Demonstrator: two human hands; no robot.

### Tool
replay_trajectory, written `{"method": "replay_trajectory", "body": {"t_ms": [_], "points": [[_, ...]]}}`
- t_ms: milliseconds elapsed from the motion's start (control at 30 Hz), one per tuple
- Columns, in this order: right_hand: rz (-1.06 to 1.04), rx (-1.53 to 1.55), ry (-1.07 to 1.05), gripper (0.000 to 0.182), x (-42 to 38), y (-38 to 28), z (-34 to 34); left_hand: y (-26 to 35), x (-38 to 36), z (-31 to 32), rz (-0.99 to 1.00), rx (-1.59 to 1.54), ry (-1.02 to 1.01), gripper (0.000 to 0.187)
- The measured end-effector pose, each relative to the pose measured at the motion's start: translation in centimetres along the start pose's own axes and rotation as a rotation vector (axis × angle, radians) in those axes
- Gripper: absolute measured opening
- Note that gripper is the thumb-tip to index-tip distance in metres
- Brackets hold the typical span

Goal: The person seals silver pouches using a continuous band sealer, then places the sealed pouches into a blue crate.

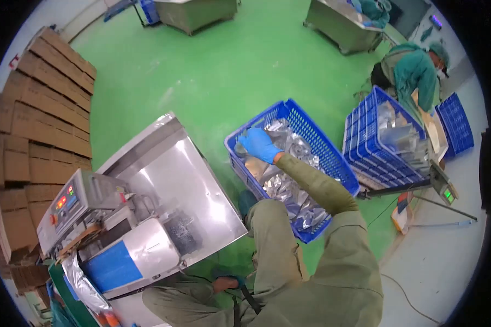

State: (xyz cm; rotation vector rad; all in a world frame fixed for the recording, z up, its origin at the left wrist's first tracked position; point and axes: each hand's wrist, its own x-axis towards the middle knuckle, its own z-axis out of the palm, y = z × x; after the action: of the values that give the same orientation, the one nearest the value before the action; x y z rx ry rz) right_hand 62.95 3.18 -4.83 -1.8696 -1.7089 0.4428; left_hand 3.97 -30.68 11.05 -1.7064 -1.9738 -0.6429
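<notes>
My right hand (260, 146), in a blue glove, reaches into the near end of a blue plastic crate (328, 146) on the floor. Its fingers are bent and closed at the edge of a silver pouch (239, 148), which is partly covered by the hand. Many shiny silver pouches (282, 184) lie loosely heaped in this crate, beneath my forearm. My left hand does not show.
On the left stands a sealing machine (142, 248) with a lit control panel (67, 201) and a steel tray (172, 158). Cardboard boxes (43, 117) are stacked behind it. At right, a person (414, 73) bends beside another pouch-filled crate (373, 155) and a scale display (447, 194).
</notes>
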Motion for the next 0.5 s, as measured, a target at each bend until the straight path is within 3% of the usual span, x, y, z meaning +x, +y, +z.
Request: {"method": "replay_trajectory", "body": {"t_ms": [33, 100, 133, 167, 200, 233, 267, 300, 333, 400, 433, 500], "points": [[-0.073, -0.018, 0.05, 0.035, -0.2, -4.0, -2.8, 0.4, -0.2, 2.9, -0.238, -0.694, 0.02, 0.03], [-0.176, 0.104, 0.062, 0.032, -0.6, -12.9, -8.8, 3.0, 0.9, 7.8, -0.307, -0.814, 0.044, 0.034], [-0.231, 0.169, 0.057, 0.031, -0.9, -16.8, -10.8, 10.3, 5.1, 5.4, -0.332, -0.75, -0.162, 0.039], [-0.302, 0.14, -0.005, 0.029, -0.4, -19.4, -12.0, 15.9, 8.8, 3.9, -0.408, -1.011, -0.307, 0.055], [-0.314, 0.16, -0.083, 0.031, -0.7, -23.4, -13.9, 18.1, 10.2, 5.6, -0.234, -1.094, -0.347, 0.068], [-0.324, 0.18, -0.168, 0.035, -1.5, -27.3, -15.8, 19.9, 11.6, 8.0, 0.05, -0.955, -0.294, 0.08], [-0.331, 0.199, -0.25, 0.038, -2.6, -31.5, -18.1, 21.9, 13.4, 8.4, 0.105, -1.01, -0.305, 0.092], [-0.285, 0.233, -0.377, 0.039, -4.0, -36.1, -19.9, 24.1, 14.8, 8.1, 0.114, -1.032, -0.245, 0.091], [-0.377, 0.268, -0.372, 0.037, -4.8, -38.7, -19.5, 24.7, 15.8, 7.8, 0.127, -1.05, -0.188, 0.091], [-0.543, 0.34, -0.36, 0.035, -6.4, -42.7, -18.7, 22.5, 16.6, 8.2, 0.027, -1.249, -0.392, 0.087], [-0.614, 0.167, -0.335, 0.031, -6.0, -43.6, -17.2, 21.3, 16.6, 8.2, -0.024, -1.352, -0.497, 0.085], [-0.697, 0.437, -0.25, 0.03, -10.2, -47.2, -19.3, 16.3, 16.5, 7.3, -0.108, -1.374, -0.461, 0.075]]}}
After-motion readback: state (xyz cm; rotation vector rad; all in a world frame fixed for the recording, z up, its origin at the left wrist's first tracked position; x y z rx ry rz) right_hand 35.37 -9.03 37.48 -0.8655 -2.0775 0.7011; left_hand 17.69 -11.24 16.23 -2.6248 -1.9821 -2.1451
